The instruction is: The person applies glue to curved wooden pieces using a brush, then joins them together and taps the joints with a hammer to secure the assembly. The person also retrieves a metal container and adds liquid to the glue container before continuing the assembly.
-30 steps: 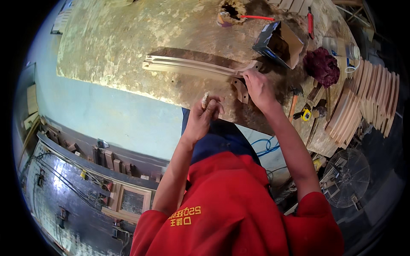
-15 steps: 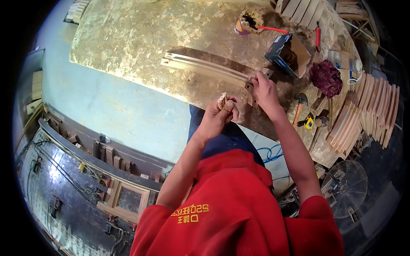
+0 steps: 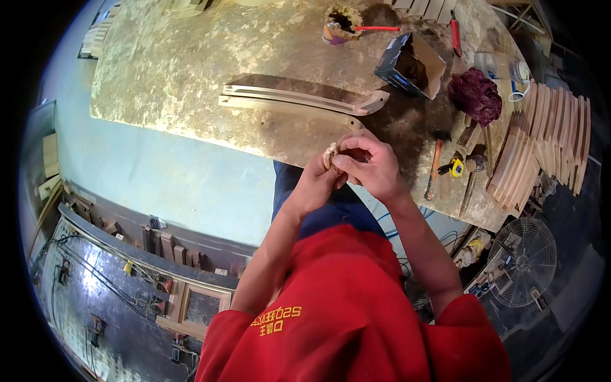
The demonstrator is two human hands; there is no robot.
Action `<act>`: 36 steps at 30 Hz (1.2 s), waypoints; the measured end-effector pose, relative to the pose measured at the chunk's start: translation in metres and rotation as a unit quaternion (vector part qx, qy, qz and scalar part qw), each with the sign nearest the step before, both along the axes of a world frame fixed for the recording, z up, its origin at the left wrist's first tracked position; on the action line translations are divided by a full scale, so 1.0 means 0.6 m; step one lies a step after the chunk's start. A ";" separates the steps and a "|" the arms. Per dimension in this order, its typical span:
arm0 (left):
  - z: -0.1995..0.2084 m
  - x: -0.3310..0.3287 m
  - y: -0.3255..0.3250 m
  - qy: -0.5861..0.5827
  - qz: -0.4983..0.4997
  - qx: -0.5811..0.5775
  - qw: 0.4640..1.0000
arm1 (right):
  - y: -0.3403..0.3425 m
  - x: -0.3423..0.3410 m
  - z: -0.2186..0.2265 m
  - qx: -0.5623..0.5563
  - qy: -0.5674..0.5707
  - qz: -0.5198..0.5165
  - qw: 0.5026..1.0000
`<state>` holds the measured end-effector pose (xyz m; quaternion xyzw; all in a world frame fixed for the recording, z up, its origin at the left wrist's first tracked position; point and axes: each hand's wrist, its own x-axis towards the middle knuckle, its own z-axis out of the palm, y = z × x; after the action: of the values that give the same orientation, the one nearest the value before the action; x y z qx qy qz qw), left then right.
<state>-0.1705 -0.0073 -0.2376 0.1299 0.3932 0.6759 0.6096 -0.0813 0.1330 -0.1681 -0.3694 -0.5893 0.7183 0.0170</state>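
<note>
My left hand is closed around several small pale wooden dowels, their ends sticking up past the thumb. My right hand meets it just off the bench's near edge, thumb and index finger pinched together against the dowels. Whatever lies between those right fingertips is hidden. Just beyond both hands, two curved wooden strips rest side by side on the bench. The rear strip has an upturned right end with a hole; the front strip shows a dark hole at its right end.
On the worn bench stand a crusted can with a red stick and an open cardboard box. To the right lie a purple plastic bag, a hammer, a yellow tape measure and stacked wooden strips.
My right hand has let go of the wooden strips' right end and come back toward me to the left hand's dowels. The bench has shifted slightly up and left in view.
</note>
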 end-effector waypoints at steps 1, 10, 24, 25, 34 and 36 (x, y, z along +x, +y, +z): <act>-0.001 0.000 0.001 0.000 -0.028 0.001 1.000 | 0.002 0.006 0.000 -0.026 -0.003 -0.002 1.000; -0.002 -0.014 0.002 -0.006 -0.051 -0.033 0.998 | 0.191 0.046 -0.138 0.563 -0.089 0.050 0.820; -0.013 -0.032 -0.020 -0.009 -0.027 -0.077 0.997 | 0.221 0.009 -0.163 0.604 -0.173 0.237 0.741; -0.011 -0.034 -0.015 -0.010 -0.026 -0.077 0.997 | 0.224 0.009 -0.168 0.604 -0.194 0.246 0.733; 0.002 -0.025 -0.007 0.033 -0.065 -0.056 0.996 | 0.242 0.010 -0.168 0.574 -0.210 0.219 0.761; 0.019 -0.024 -0.015 0.004 -0.064 -0.064 0.996 | 0.201 0.007 -0.122 0.554 -0.213 0.149 0.791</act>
<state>-0.1851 -0.0161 -0.2261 0.1181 0.4292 0.6084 0.6570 -0.0769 0.2535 -0.2410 -0.3483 -0.9226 0.1653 -0.0144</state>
